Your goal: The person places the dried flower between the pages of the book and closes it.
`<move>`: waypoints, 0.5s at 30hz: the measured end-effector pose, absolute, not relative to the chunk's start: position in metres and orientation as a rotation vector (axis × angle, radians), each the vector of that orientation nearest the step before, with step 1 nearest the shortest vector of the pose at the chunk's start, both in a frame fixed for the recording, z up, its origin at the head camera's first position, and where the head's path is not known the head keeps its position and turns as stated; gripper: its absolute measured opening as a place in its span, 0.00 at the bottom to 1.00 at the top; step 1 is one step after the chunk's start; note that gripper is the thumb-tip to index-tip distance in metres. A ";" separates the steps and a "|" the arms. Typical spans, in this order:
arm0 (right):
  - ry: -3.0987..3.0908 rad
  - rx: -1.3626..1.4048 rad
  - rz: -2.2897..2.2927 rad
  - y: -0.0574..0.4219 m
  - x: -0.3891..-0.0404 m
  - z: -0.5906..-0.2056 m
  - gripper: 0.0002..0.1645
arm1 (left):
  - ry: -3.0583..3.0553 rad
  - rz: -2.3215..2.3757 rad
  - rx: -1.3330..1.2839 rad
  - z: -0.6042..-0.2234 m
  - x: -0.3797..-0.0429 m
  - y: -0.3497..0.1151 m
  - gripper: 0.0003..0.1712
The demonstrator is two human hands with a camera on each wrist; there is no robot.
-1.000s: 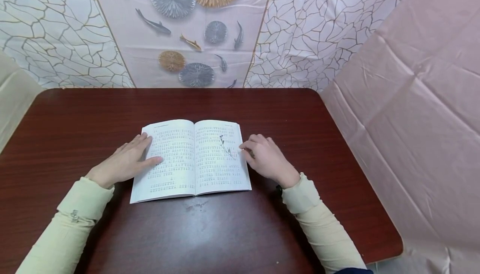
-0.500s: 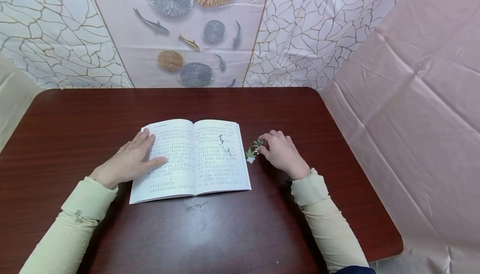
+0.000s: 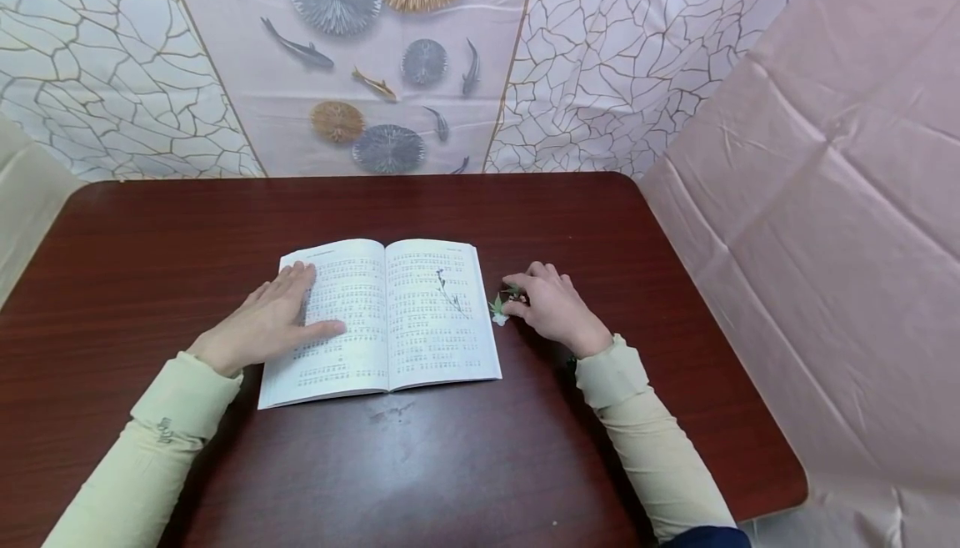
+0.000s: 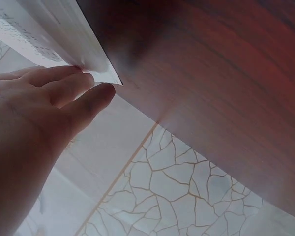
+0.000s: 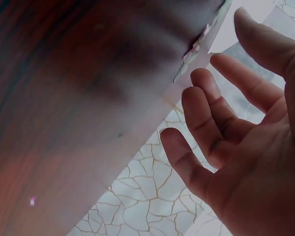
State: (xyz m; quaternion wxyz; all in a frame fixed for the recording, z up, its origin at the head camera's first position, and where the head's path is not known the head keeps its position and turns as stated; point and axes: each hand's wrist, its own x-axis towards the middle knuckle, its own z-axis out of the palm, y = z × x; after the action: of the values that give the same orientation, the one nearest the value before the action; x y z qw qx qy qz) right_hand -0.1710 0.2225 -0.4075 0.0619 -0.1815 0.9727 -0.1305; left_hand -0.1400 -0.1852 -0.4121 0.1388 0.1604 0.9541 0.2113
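Observation:
An open book (image 3: 343, 369) with printed pages lies on the table. My left hand (image 3: 258, 323) rests on its left page, fingers straight and thumb spread; the left wrist view shows that hand's fingers (image 4: 69, 88) at the page edge. A thin dried flower sprig (image 3: 450, 291) lies on the right page. Just off the book's right edge, small green leaves with a white flower (image 3: 500, 314) lie on the table. My right hand (image 3: 555, 306) hovers over them, partly hiding them. In the right wrist view its thumb and fingers (image 5: 196, 113) are apart, with the flowers (image 5: 199, 44) beyond the fingertips.
The dark red wooden table (image 3: 420, 465) extends around the book. A patterned cloth (image 3: 450, 139) hangs behind its far edge, and a pink cloth (image 3: 810, 223) hangs along the right side.
My right hand moved right, away from the book's edge, uncovering the leaves and flower, then came slightly back left over them. My left hand slid a little to the right on the page.

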 end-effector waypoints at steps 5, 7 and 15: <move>2.941 -0.579 -0.362 0.219 -0.172 -0.411 0.32 | 2.758 0.589 0.460 -0.412 -0.141 -0.181 0.71; 2.947 -0.582 -0.345 0.218 -0.172 -0.411 0.32 | 2.761 0.579 0.461 -0.412 -0.142 -0.180 0.70; 2.959 -0.595 -0.304 0.215 -0.173 -0.412 0.27 | 2.754 0.580 0.457 -0.412 -0.143 -0.180 0.70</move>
State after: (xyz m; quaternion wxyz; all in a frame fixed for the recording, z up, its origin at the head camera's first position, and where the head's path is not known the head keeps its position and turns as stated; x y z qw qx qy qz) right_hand -0.1733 0.2150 -0.4118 0.0541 -0.1958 0.9740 -0.1001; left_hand -0.1428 -0.1800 -0.4120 0.1446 0.1586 0.9558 0.2012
